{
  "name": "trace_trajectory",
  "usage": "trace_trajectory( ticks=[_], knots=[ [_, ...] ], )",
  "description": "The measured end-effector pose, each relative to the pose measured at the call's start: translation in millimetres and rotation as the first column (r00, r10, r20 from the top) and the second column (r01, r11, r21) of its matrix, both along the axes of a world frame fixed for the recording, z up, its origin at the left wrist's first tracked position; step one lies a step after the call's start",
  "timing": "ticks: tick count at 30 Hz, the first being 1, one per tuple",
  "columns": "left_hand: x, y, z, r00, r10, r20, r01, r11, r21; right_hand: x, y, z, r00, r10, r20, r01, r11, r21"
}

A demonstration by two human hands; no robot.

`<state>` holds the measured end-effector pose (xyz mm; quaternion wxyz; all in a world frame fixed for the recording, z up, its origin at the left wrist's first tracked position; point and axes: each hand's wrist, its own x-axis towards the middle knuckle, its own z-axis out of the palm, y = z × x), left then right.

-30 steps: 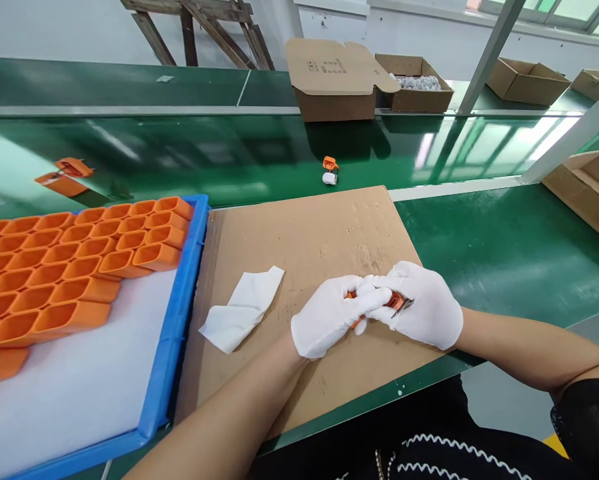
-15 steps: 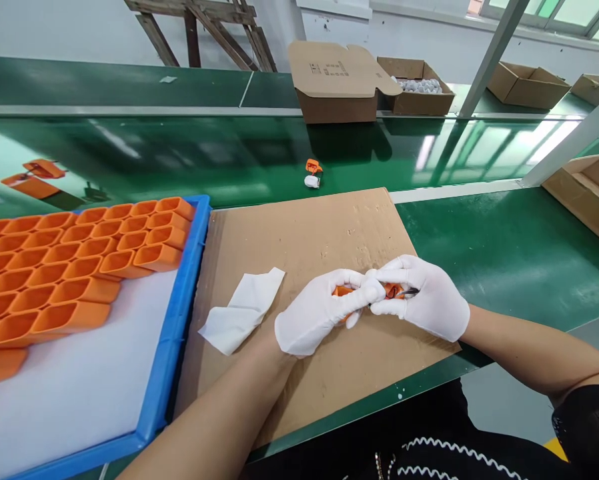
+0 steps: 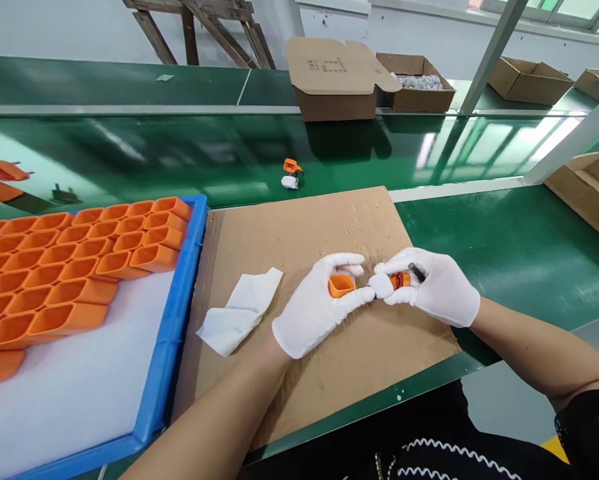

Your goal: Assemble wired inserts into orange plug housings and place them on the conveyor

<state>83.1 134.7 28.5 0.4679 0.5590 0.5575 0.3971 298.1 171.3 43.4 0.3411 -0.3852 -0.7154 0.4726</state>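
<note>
Both hands wear white gloves above a cardboard sheet (image 3: 299,247). My left hand (image 3: 314,307) is wrapped round an orange sleeve (image 3: 341,286), its open end facing up. My right hand (image 3: 432,287) grips a small orange part (image 3: 400,280) with a white round piece (image 3: 381,286) at its left end and a dark piece near the fingers. The white piece is close to my left fingertips; whether they touch it I cannot tell. A folded white cloth (image 3: 242,310) lies on the cardboard, left of my left hand.
At the left, a blue tray (image 3: 172,333) holds rows of orange sleeves (image 3: 69,287). Beyond the cardboard, a small orange and white part (image 3: 290,175) lies on the green belt (image 3: 199,160). Cardboard boxes (image 3: 334,103) stand at the back, another (image 3: 589,193) at the right.
My hands have moved slightly apart, showing the orange sleeve and the white round piece more clearly. The parts on the green belt have shifted left.
</note>
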Motion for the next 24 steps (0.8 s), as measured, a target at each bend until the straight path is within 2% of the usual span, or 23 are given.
trace_trajectory(
  ticks=[2, 6, 8, 10, 13, 16, 19, 22, 24],
  knots=[
    [0, -3, -4.2, 0.993, 0.065, -0.100, -0.048, 0.986, 0.161, 0, -1, -4.3, 0.997, -0.051, -0.060, 0.053, 0.998, 0.032],
    [2, -8, -14.8, 0.984, 0.048, -0.171, 0.032, 0.900, 0.435, 1, -1, -5.7, 0.992, -0.093, -0.084, 0.101, 0.991, 0.092],
    [2, -9, -18.0, 0.982, 0.065, -0.178, 0.038, 0.853, 0.520, 2, 0, -3.8, 0.991, -0.119, -0.055, 0.125, 0.985, 0.120],
    [4, -9, -18.1, 0.992, 0.070, -0.109, 0.002, 0.834, 0.551, 2, 1, -2.5, 0.989, -0.145, -0.012, 0.145, 0.983, 0.114],
    [6, -8, -12.5, 0.993, 0.068, 0.096, -0.103, 0.896, 0.431, 2, 2, -2.8, 0.989, -0.148, 0.014, 0.147, 0.988, 0.047],
    [7, -7, -3.7, 0.970, 0.114, 0.214, -0.155, 0.970, 0.185, 1, 3, -4.0, 0.989, -0.145, 0.010, 0.145, 0.989, 0.000],
    [5, -6, 1.1, 0.959, 0.068, 0.275, -0.067, 0.998, -0.016, 0, 1, -3.5, 0.982, -0.183, 0.042, 0.182, 0.983, 0.019],
    [2, -5, -0.2, 0.957, -0.010, 0.290, 0.028, 0.998, -0.056, 0, 0, -1.3, 0.974, -0.224, 0.030, 0.222, 0.973, 0.057],
    [3, -4, -1.7, 0.949, -0.008, 0.316, 0.016, 1.000, -0.021, 0, -1, 0.0, 0.971, -0.239, -0.009, 0.239, 0.968, 0.076]
  ],
)
